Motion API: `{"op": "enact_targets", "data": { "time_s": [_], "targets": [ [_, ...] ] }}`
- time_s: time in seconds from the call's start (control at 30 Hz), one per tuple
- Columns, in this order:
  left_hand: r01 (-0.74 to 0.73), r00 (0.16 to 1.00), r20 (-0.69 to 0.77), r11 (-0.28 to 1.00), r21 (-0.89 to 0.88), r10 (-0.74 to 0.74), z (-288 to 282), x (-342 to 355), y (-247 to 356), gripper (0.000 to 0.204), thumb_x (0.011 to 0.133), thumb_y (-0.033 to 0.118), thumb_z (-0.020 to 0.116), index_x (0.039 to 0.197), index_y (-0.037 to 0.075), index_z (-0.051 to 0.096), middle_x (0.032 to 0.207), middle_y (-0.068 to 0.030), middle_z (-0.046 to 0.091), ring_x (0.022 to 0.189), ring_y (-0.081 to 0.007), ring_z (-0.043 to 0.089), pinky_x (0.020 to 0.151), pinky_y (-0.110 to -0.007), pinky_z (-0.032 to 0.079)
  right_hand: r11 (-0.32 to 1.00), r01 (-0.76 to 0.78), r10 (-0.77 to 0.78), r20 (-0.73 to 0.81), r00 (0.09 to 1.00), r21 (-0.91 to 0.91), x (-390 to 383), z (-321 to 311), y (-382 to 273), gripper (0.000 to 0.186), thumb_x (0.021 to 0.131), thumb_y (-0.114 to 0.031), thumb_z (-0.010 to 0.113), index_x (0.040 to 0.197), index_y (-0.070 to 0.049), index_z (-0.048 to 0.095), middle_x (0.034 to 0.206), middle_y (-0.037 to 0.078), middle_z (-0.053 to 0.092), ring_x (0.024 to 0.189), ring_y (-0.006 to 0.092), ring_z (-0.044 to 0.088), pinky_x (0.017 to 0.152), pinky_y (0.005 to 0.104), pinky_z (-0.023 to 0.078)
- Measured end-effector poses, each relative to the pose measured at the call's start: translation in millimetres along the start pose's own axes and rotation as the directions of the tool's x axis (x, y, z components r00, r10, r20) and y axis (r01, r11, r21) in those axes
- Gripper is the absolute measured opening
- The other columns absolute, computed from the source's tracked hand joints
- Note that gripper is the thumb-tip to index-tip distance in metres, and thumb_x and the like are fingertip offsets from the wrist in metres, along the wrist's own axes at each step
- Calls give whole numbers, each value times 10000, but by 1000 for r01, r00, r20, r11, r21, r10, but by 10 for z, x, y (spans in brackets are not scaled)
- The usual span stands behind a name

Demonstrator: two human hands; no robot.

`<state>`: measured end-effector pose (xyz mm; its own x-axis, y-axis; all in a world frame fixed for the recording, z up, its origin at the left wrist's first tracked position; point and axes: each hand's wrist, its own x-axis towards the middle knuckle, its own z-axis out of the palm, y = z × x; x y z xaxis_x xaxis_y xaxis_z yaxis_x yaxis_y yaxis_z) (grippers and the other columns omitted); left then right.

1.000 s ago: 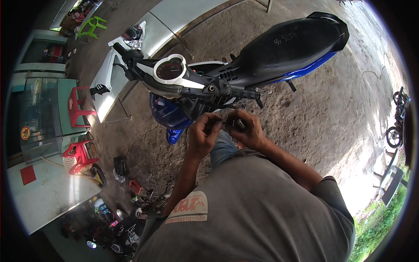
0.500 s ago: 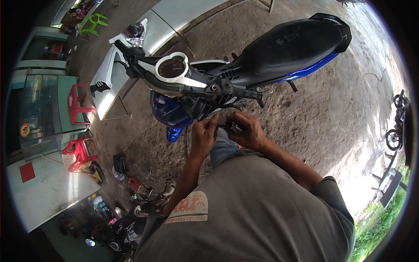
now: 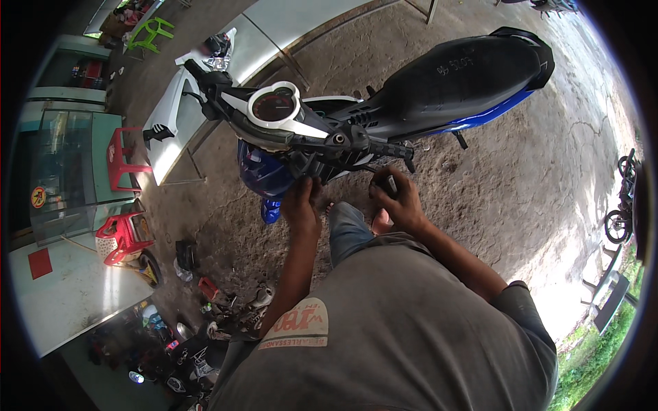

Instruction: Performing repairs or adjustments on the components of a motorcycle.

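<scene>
A blue, black and white motorcycle (image 3: 411, 103) stands across in front of me, its handlebar and round gauge (image 3: 273, 106) toward the left. My left hand (image 3: 300, 205) is at the edge of the dark front panel (image 3: 330, 170) below the handlebar, just right of the blue front cowl (image 3: 264, 170). Its fingers are drawn together, and what they hold, if anything, is hidden. Under the right handlebar grip (image 3: 389, 148), my right hand (image 3: 401, 202) is closed round a small tool with a pale end (image 3: 391, 183); its full shape is covered by the fingers.
Red plastic chairs (image 3: 123, 240) and a glass cabinet (image 3: 62, 171) stand at the left. A white-topped table (image 3: 257, 41) runs behind the motorcycle. Loose parts and a red box (image 3: 208, 288) lie on the floor at lower left. Another motorcycle (image 3: 620, 205) is far right.
My hands have moved apart: the left went left and up to the panel edge, the right shifted slightly right with the small tool. My leg and foot show between them now.
</scene>
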<state>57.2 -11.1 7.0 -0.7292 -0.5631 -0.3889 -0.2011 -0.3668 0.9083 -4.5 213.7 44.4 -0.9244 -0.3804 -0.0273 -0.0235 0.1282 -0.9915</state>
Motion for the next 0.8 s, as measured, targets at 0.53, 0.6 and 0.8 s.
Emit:
{"op": "enact_targets", "data": {
  "time_s": [0.53, 0.6, 0.8],
  "targets": [
    [-210, 975, 19, 952, -222, 220, 209, 408, -21, 378, 890, 197, 790, 1204, 46, 642, 1187, -47, 661, 1074, -172, 634, 891, -334, 558, 996, 33, -49, -194, 980, -86, 726, -271, 39, 226, 874, -171, 706, 949, 0, 579, 747, 80, 599, 696, 105, 534, 631, 312, 473],
    [-219, 974, 9, 953, -208, 226, 253, 425, -16, 375, 885, 182, 795, 1201, 50, 643, 1177, -43, 668, 1061, -170, 639, 874, -331, 559, 993, 46, -66, -195, 979, -105, 794, -268, 54, 220, 871, -165, 702, 935, 4, 577, 744, 83, 600, 695, 108, 532, 635, 315, 473],
    [-266, 964, -57, 938, -222, 260, 306, 451, -11, 277, 890, 164, 790, 1084, 5, 673, 1088, -61, 698, 944, -169, 666, 770, -317, 564, 994, -41, 17, -224, 975, -103, 863, -279, 151, 235, 865, -181, 708, 910, 12, 582, 750, 109, 608, 698, 141, 542, 661, 343, 477]
  ]
}}
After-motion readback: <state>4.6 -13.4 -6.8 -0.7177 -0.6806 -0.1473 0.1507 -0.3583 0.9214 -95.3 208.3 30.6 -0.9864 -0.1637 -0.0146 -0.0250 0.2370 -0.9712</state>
